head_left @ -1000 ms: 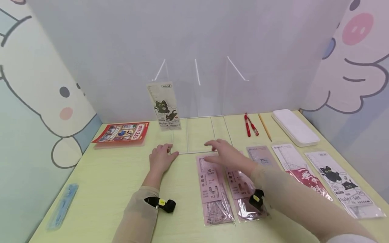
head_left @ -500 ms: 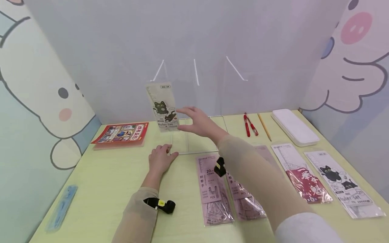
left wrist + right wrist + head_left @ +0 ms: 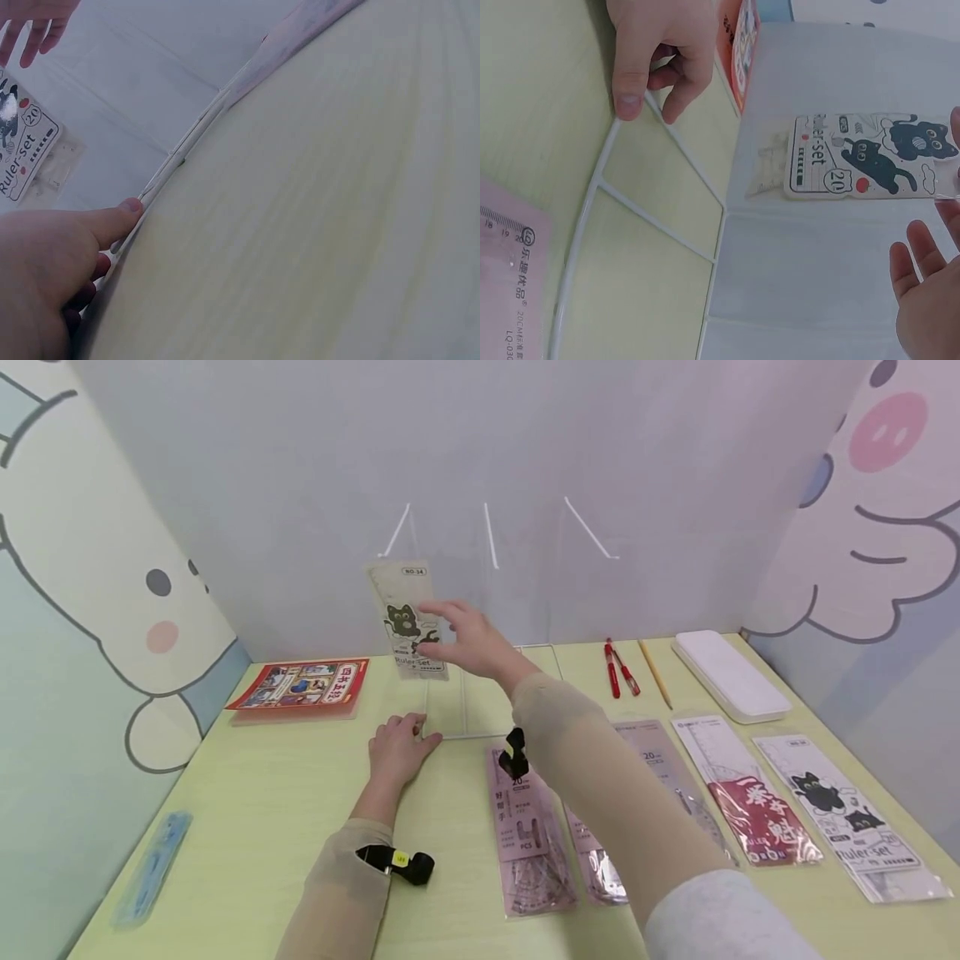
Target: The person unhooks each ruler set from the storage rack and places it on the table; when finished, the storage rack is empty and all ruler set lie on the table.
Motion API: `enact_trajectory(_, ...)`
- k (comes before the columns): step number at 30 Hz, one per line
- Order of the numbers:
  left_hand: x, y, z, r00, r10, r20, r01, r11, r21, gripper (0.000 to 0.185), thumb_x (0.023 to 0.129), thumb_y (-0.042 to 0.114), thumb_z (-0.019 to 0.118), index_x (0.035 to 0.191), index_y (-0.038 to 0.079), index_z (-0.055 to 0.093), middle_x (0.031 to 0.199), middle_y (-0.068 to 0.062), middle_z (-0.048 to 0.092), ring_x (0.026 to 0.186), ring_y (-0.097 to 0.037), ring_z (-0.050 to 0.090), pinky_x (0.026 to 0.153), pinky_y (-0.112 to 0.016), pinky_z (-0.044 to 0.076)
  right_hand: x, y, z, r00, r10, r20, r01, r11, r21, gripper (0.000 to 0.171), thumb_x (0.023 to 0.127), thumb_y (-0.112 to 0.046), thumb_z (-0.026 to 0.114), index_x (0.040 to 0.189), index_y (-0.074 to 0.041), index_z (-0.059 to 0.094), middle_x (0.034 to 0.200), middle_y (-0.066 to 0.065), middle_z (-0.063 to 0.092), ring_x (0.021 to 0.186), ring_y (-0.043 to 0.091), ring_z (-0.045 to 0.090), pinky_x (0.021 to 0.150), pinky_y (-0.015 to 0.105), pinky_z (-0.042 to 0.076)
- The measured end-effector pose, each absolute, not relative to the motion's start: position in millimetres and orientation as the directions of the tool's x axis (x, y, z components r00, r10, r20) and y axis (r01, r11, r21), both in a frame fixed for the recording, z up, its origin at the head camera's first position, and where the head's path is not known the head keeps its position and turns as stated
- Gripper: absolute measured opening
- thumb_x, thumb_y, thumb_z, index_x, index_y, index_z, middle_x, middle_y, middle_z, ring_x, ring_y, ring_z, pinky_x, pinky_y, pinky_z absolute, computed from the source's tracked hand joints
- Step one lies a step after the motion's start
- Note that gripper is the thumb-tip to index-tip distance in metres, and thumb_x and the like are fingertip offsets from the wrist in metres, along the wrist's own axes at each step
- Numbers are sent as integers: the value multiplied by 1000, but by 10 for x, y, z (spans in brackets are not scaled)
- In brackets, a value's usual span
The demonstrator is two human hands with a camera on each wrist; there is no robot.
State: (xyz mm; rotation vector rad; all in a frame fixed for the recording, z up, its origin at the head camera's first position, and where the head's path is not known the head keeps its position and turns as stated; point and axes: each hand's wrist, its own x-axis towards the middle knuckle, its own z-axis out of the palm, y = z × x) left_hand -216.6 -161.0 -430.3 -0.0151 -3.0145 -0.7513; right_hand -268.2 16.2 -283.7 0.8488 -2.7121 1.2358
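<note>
A packaged ruler set (image 3: 405, 585) with black cats on its card hangs upright from the left prong of a white wire display rack (image 3: 583, 225). My right hand (image 3: 472, 639) is raised at its right edge, fingers and thumb spread apart, fingertips overlapping the card in the head view. In the right wrist view those fingers (image 3: 922, 255) reach the packet's top end. My left hand (image 3: 397, 747) pinches the front left corner of the rack's base between thumb and fingers, low on the table.
Pink ruler packets (image 3: 525, 827) lie before the rack. Right of them are a red-and-white packet (image 3: 757, 802) and another cat packet (image 3: 832, 793). Behind lie red pens (image 3: 612, 672), a pencil (image 3: 655, 675) and a white case (image 3: 729, 675). At left are a red booklet (image 3: 303, 687) and blue packet (image 3: 153, 868).
My right hand has risen from above the pink packets, moving left and up to the hanging ruler set. My left hand has stayed at the rack's corner.
</note>
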Motion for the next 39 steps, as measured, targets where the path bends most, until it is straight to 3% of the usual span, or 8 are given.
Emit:
enact_trajectory(11,-2153,-1598,-4323,-999,0,50,24,888,460,52,86,48,62,125,14,58,104,-7,58,98,-31,49,83,-49,36,-2643,267,-2807,-908,-259,330,-417,475,-775,49,89,-37,63,133,-21,47,120,5,38,105,20,46,83,37,45)
enact_trajectory(18,-2153,-1588,-4311,-999,-2,48,20,890,456,53,85,48,63,125,13,59,104,-8,59,99,-32,50,83,-50,37,-2559,226,-2738,-911,-179,371,-411,467,-783,46,88,-36,65,128,-21,50,121,1,37,105,18,48,86,35,45)
enact_trajectory(25,-2173,-1593,-4328,-999,0,47,21,890,455,53,85,48,62,125,13,59,106,-8,59,100,-33,50,84,-51,36,-2440,188,-2716,-895,-170,413,-443,452,-774,40,87,-31,67,122,-18,54,121,1,39,97,17,50,78,31,46)
enact_trajectory(34,-2186,-1605,-4313,-1000,-7,21,3,897,442,55,86,49,60,128,13,56,109,-9,58,102,-33,49,86,-52,36,-2292,146,-2764,-807,-237,541,-590,364,-721,36,86,-20,69,118,-8,57,117,8,43,105,17,43,82,28,43)
enact_trajectory(39,-2186,-1606,-4311,-1000,-9,20,1,893,449,54,87,49,60,128,14,56,109,-9,58,101,-32,48,86,-51,36,-2231,155,-2838,-820,-240,519,-572,317,-757,34,88,-15,66,119,-8,54,119,7,43,106,18,45,81,29,46)
